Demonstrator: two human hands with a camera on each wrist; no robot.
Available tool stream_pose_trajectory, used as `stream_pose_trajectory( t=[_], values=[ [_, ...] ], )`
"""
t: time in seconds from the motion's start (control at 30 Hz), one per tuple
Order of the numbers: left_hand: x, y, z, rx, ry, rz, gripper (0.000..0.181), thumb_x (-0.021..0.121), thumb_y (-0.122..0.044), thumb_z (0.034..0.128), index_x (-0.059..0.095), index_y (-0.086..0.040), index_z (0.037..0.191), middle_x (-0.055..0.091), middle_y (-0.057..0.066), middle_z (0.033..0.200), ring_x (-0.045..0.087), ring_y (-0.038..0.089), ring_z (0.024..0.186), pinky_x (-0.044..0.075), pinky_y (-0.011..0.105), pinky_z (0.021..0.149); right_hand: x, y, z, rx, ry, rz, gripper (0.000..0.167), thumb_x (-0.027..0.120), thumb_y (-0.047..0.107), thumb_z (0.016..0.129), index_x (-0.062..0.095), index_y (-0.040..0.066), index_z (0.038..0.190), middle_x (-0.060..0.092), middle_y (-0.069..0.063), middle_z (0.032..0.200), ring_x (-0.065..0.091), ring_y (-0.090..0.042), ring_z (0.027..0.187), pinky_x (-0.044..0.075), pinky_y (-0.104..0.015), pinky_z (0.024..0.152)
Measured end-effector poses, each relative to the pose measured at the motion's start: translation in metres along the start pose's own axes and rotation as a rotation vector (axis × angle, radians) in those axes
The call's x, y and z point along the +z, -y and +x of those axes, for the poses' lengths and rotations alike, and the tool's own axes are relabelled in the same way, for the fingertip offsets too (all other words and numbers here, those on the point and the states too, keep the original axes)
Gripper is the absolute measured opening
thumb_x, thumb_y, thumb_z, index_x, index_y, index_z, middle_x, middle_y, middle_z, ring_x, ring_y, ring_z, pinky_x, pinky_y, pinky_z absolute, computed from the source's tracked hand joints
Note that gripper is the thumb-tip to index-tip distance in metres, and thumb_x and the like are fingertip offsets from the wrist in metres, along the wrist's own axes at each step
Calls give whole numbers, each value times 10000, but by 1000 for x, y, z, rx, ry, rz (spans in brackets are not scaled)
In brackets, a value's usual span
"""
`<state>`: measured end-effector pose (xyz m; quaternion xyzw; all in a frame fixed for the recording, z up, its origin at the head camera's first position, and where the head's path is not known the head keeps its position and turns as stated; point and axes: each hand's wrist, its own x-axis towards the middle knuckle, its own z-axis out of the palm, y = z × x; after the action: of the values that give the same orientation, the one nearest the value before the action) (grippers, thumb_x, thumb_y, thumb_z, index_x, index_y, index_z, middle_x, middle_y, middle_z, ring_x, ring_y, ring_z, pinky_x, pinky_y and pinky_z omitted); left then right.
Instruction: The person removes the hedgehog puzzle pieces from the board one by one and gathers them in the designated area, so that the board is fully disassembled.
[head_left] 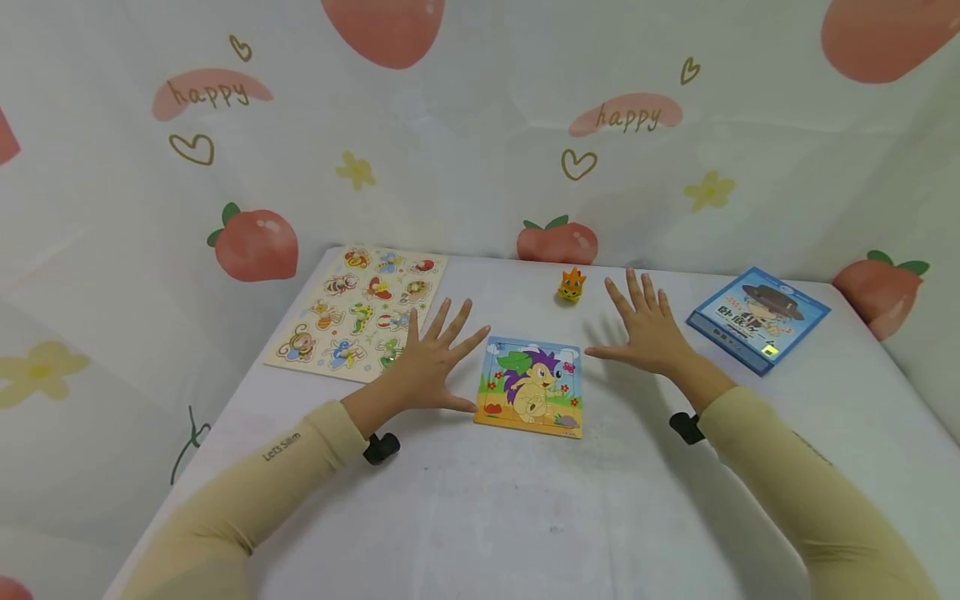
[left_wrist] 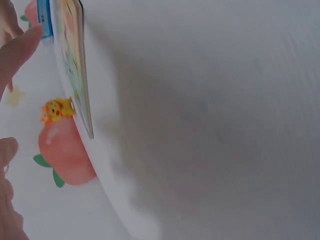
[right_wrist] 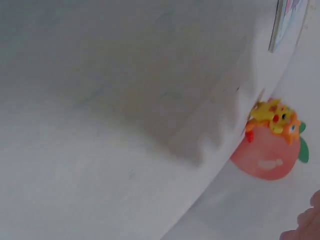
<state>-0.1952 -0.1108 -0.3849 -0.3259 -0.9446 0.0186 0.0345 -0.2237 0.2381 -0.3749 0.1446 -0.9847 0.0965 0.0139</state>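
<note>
Left hand and right hand flank the puzzle, fingers spread; I'd say a careless left thumb could skew it.

Left hand and right hand hover apart — both splayed wide, thumbs pointing inward.

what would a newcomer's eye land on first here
Probably the spread hands, left hand and right hand, on either side of the bright hedgehog puzzle mid-table. Next, perhaps, the small orange-yellow toy behind it, then the blue box at far right.
</note>
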Motion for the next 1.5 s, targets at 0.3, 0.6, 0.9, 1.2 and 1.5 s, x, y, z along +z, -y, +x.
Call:
stream_pose_trajectory(
  t=[0.3, 0.6, 0.9, 1.2, 1.5],
  values=[
    [5, -21, 2, 41, 169, -104, 1095, 674, -720, 628, 172, -285, 1498, -88, 113, 1577, -51, 386, 1441, 18, 694, 1076, 9, 30, 21, -85, 94, 91, 1006, 678, 543, 761, 184, 51, 1487, -17, -216, 1560, -33, -428, 1425, 46, -599, 1134],
    [9, -33, 5, 15, 313, -233, 948, 675, -595, 741, 217, -244, 1494, -18, 160, 1572, 35, 369, 1445, 132, 608, 1121, 21, 63, 35, -191, 192, 230, 885, 724, 405, 783, 283, 32, 1454, 123, -230, 1543, 83, -402, 1429, 153, -565, 1134],
    [11, -38, 6, -27, 382, -380, 817, 666, -513, 797, 284, -261, 1473, 66, 197, 1559, 155, 375, 1426, 226, 516, 1133, 30, 90, 52, -248, 327, 290, 692, 704, 317, 825, 421, 15, 1380, 386, -207, 1394, 380, -345, 1300, 337, -481, 1087],
    [5, -41, 6, -21, 382, -371, 755, 649, -482, 826, 327, -226, 1460, 137, 218, 1542, 178, 390, 1416, 250, 503, 1127, 32, 108, 62, -256, 403, 336, 480, 690, 208, 845, 543, -8, 1248, 531, -140, 1150, 531, -253, 1052, 464, -366, 952],
    [3, -42, 7, -27, 378, -379, 731, 658, -458, 827, 356, -213, 1447, 164, 223, 1536, 206, 399, 1406, 276, 506, 1114, 41, 113, 67, -239, 380, 386, 355, 709, 140, 823, 608, -29, 1117, 573, -128, 1047, 548, -221, 963, 482, -330, 895]
  ],
)
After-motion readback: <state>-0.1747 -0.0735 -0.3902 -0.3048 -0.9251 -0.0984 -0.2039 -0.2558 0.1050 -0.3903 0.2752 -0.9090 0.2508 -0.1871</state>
